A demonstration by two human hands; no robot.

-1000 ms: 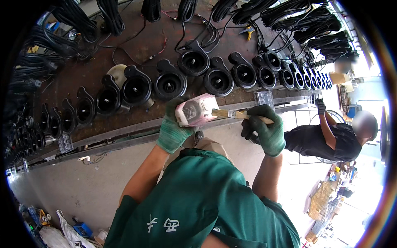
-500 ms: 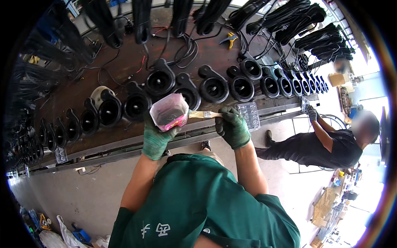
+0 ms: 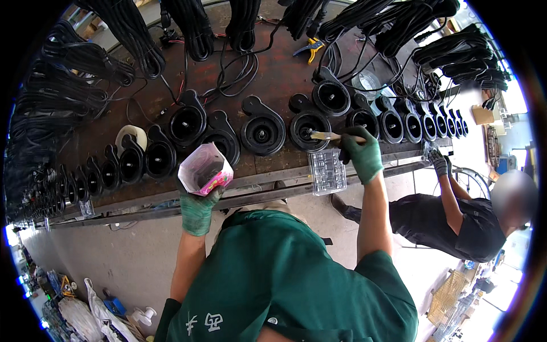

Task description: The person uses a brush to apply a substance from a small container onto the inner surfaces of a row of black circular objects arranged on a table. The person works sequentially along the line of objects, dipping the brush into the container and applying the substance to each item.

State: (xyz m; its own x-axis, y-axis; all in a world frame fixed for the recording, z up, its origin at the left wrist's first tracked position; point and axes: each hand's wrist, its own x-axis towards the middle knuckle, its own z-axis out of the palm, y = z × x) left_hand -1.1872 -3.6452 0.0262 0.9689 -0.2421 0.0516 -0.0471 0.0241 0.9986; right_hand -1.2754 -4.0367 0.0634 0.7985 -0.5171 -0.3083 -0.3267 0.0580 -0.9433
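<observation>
My left hand (image 3: 198,208), in a green knit glove, is closed round a cut-open pink and white container (image 3: 206,170) in front of the bench. The container's mouth faces up. In my right hand (image 3: 362,154), gloved the same way, is a paintbrush (image 3: 327,136) with a wooden handle. Its bristles reach over a round black pump housing (image 3: 309,130), close to the small metal shaft at the centre; whether they touch it I cannot tell. Another black housing (image 3: 262,126) stands just left of that one. Below the brush, a clear plastic tray (image 3: 329,172) rests at the bench edge.
More black housings line the dark bench (image 3: 273,71) on both sides. Bundled black cables (image 3: 242,25) hang and trail along its far side. Yellow-blue pliers (image 3: 312,49) and a tape roll (image 3: 131,137) lie there. At right, a co-worker (image 3: 450,219) leans toward the bench.
The brush has left the container's mouth and moved right, over a housing, with my right hand. My left hand and the container have shifted left and slightly down in view.
</observation>
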